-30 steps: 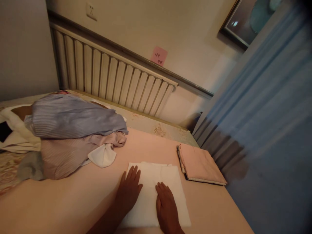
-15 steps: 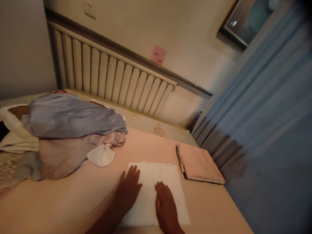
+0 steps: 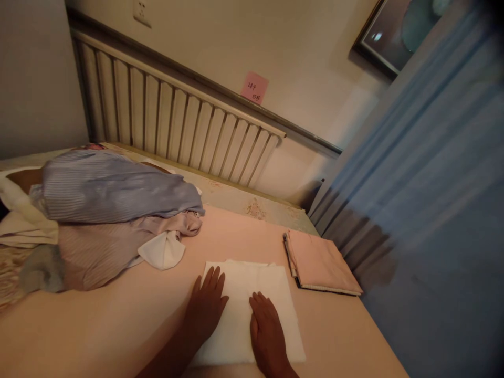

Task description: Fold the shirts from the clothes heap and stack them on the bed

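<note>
A white folded garment point(image 3: 236, 325) lies flat on the pink sheet point(image 3: 126, 325) in front of me. My left hand point(image 3: 207, 304) rests on its left edge, palm down with the fingers spread. My right hand point(image 3: 268, 331) lies flat on the garment's right half, its fingers stretched out and close together. Neither hand grips the cloth. To the right of the garment, apart from it, sits a stack of folded clothes point(image 3: 323, 262) with a pink piece on top.
On the left is a loose heap with a blue striped shirt point(image 3: 118, 186), a pinkish striped garment point(image 3: 94, 252) and a white cloth point(image 3: 163, 251). A radiator point(image 3: 177, 123) runs along the wall behind. A blue curtain point(image 3: 441, 210) hangs at the right.
The view has shifted very slightly. Both hands stay in place on the white garment, and nothing else has visibly moved.
</note>
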The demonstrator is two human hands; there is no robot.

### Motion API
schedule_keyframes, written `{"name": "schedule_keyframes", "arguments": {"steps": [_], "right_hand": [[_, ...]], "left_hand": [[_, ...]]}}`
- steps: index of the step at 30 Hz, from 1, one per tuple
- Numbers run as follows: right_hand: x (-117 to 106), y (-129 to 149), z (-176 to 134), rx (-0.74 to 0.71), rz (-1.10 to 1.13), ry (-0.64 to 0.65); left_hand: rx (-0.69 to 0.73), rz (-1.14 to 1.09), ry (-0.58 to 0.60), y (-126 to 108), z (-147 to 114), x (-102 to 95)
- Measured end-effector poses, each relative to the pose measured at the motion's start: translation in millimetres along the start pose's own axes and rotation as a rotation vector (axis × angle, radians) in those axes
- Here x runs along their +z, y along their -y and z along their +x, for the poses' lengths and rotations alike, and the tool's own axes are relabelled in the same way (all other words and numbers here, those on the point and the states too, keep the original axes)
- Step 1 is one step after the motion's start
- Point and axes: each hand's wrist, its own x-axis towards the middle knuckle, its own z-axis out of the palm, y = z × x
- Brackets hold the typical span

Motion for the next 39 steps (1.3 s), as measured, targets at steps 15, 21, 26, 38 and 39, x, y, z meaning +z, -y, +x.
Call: {"name": "schedule_keyframes", "arguments": {"steps": [15,21,26,38,39], "right_hand": [[-2.1,1.6,2.0,-0.001,0.008,-0.019],[-0.6,0.7,1.2,-0.005,-0.012,-0.006],[-2.4,1.9,1.6,-0.012,-0.034,0.01],[-4.3,2.2,2.9,-0.002,-0.011,0.017],[-4.1,2.1,2.9,-0.004,-0.015,0.012]], "left_hand": [[0.0,0.036,0.021,-2.1,0.8,-4.1],[-0.012,0.018,0.024,-1.8,0.5,-3.3],[-0.01,-0.007,0.013,-1.2,0.5,-3.0],[-0.013,0.023,0.019,-3.1,1.8,-5.0],[-0.015,0.022,0.014,-3.1,1.7,-4.3]]}}
